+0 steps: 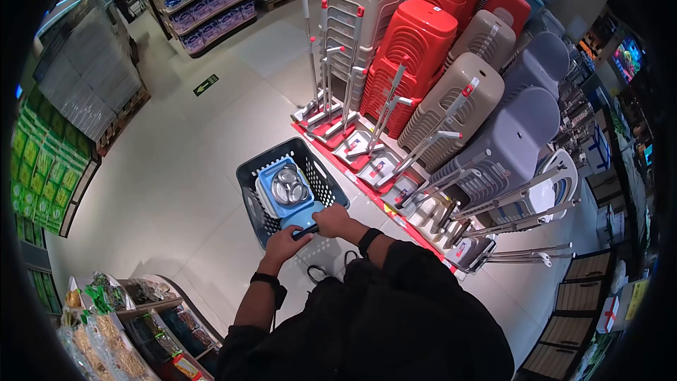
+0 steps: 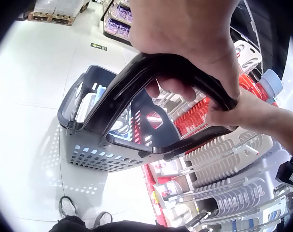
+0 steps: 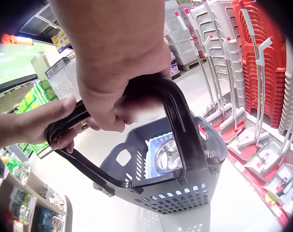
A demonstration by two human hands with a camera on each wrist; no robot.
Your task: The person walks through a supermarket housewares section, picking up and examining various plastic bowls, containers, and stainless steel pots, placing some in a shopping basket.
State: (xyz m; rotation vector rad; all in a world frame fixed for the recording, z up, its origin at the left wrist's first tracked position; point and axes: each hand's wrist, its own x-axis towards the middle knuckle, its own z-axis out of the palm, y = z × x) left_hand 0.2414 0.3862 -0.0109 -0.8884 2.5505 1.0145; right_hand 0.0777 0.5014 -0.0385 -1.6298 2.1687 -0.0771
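Note:
A dark grey shopping basket (image 1: 266, 230) with perforated sides is in front of the person in the head view. Both hands grip its black handle (image 2: 137, 72): the left hand (image 1: 283, 245) on one part, the right hand (image 1: 333, 221) farther right along it. Up close, the right wrist view has the right hand (image 3: 122, 82) with fingers curled over the bar and the left hand (image 3: 52, 121) curled round the handle's other end. Inside the basket lies a blue plastic tray (image 1: 266, 178), with a shiny round metal divided dish (image 1: 288, 185) on top.
Long-handled dustpans (image 1: 355, 144) and brooms line a red-edged display on the right, before tall stacks of red stools (image 1: 416, 35) and grey ones. Tiled floor (image 1: 176, 169) extends left and ahead. Shelves of packaged food (image 1: 106, 339) stand near left, wrapped boxes (image 1: 92, 70) farther off.

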